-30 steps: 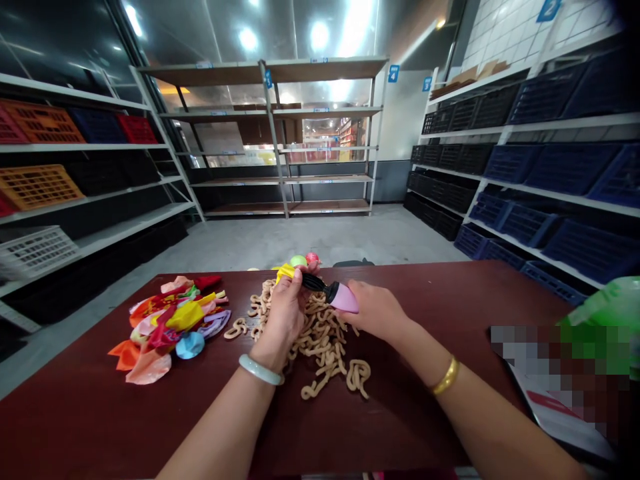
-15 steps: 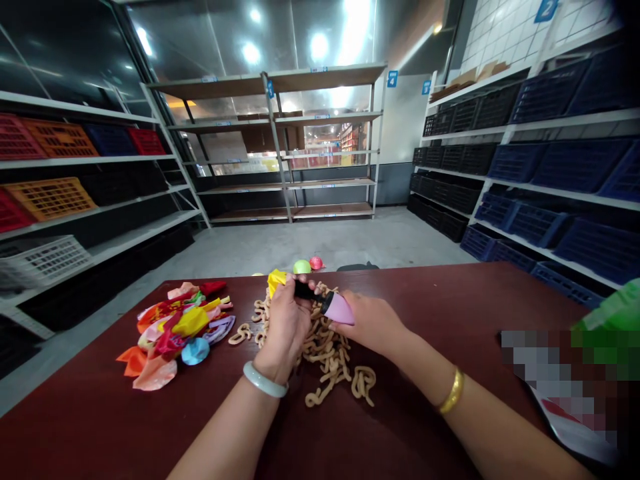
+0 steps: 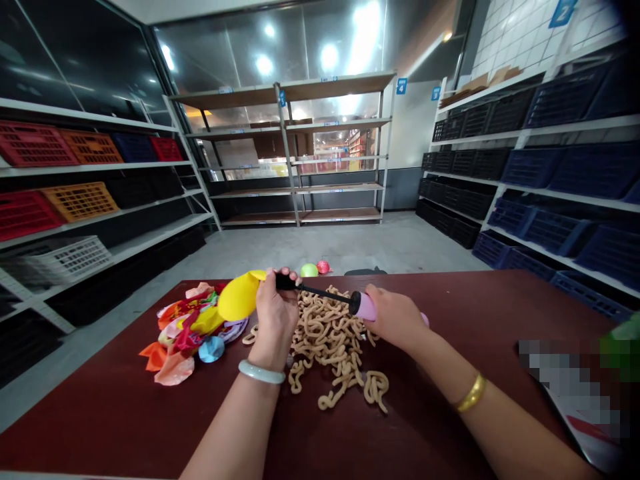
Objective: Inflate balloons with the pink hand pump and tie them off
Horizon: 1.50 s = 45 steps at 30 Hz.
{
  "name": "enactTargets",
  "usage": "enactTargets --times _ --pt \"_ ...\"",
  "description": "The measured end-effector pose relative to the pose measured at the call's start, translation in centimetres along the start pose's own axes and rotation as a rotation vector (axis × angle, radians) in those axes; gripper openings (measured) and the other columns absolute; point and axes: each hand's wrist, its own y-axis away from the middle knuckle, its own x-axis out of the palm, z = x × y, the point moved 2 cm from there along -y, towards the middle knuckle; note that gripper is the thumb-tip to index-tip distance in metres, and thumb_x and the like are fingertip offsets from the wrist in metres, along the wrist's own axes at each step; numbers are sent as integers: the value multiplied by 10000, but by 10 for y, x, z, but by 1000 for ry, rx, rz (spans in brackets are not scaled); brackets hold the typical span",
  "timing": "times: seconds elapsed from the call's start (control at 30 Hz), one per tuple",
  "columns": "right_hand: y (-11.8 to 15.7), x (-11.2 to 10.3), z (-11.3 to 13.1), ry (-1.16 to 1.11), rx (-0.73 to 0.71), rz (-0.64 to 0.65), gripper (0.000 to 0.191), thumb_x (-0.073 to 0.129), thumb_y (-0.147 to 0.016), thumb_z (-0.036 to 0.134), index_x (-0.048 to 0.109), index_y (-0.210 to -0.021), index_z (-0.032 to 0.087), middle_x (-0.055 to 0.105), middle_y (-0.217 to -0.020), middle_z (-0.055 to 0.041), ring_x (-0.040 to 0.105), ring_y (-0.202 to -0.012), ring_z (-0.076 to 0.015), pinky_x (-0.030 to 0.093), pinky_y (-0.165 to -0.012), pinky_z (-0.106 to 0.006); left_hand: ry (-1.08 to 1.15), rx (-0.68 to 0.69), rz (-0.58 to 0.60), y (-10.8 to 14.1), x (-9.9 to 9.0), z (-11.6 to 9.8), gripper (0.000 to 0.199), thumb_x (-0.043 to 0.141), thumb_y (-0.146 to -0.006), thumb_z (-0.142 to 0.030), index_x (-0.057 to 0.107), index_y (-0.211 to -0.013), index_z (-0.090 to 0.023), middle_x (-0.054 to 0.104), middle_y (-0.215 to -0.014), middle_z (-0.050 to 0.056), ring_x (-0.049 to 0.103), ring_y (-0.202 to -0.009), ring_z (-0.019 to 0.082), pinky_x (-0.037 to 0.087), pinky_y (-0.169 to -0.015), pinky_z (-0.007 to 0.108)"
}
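My left hand (image 3: 276, 313) is closed around the black end of a balloon pump (image 3: 367, 307), pinching the neck of a yellow balloon (image 3: 237, 298) there. The balloon is partly inflated and points left. My right hand (image 3: 396, 319) grips the pump's lilac barrel, and a thin black rod shows between the two hands. Beneath the pump lies a heap of tan, curly, rope-like pieces (image 3: 327, 330), whose kind I cannot make out. Left of my left hand, a pile of limp, colourful balloons (image 3: 173, 367) rests on the dark red table (image 3: 440, 413).
Beyond the table's far edge, a green ball-like thing (image 3: 309, 270) and a red one (image 3: 323, 267) show. A flat, blurred-out item (image 3: 575, 400) lies at right. Shelves with plastic crates (image 3: 83, 200) line both sides; a metal rack (image 3: 340, 217) stands behind.
The yellow balloon has swelled and now sticks out further left. My hands have moved apart, drawing the pump's rod out into view. The camera view has shifted slightly.
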Motion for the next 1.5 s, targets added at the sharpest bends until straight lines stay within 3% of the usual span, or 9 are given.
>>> enactTargets --times 0.2,0.33,0.5,0.67,0.87,1.0,1.17,1.33,1.5 --pt "3 -10 10 -5 58 68 419 559 -778 590 520 -997 235 685 -922 -58 658 -853 -262 398 -656 -313 -37 -148 -5 25 10 34 103 639 -810 -225 585 -856 -151 594 -762 40 587 -687 149 469 -635 280" --pt "5 -12 16 -17 91 65 370 522 -804 558 518 -979 232 690 -872 -57 669 -799 -260 391 -627 -310 -5 -311 29 50 22 56 150 686 -800 -251 580 -840 -152 617 -884 68 612 -803 177 497 -745 325" --pt "7 -11 22 -36 118 88 329 521 -803 506 529 -979 228 692 -846 -63 670 -776 -258 385 -618 -305 82 -425 0 60 29 61 109 651 -816 -199 554 -793 -152 557 -797 36 556 -718 139 491 -728 311" --pt "4 -12 24 -87 133 116 404 524 -776 566 551 -1015 242 700 -846 -60 668 -764 -257 382 -603 -301 2 -292 -5 46 27 50 122 646 -809 -185 529 -783 -163 523 -749 18 525 -660 128 464 -632 278" --pt "0 -14 7 -101 98 178 414 575 -721 586 589 -969 255 709 -878 -50 662 -790 -256 382 -597 -294 -33 -20 -70 4 4 5 159 606 -832 -199 467 -758 -177 499 -695 -6 518 -613 122 441 -591 267" --pt "1 -12 6 -171 46 238 430 616 -690 597 622 -957 259 718 -896 -43 666 -787 -250 369 -571 -280 -99 136 -123 -4 0 -13 182 600 -844 -267 461 -764 -179 489 -657 -22 491 -550 99 401 -540 234" --pt "7 -11 19 -263 34 241 414 639 -693 559 640 -986 267 725 -909 -32 672 -796 -243 358 -561 -266 -215 119 -145 21 15 10 223 607 -840 -361 476 -809 -183 573 -703 17 586 -627 148 421 -542 243" --pt "12 -12 30 -417 45 189 519 657 -688 547 589 -1156 333 723 -956 3 668 -822 -231 369 -578 -252 -211 -34 -8 59 35 44 212 600 -863 -339 469 -790 -189 504 -664 -14 508 -551 114 407 -503 240" --pt "14 -13 35 -455 78 170 514 646 -702 551 591 -1163 329 723 -966 -7 672 -847 -250 384 -608 -262 -208 -70 30 72 44 49 233 594 -871 -340 452 -760 -191 488 -657 -11 488 -554 114 403 -497 240"
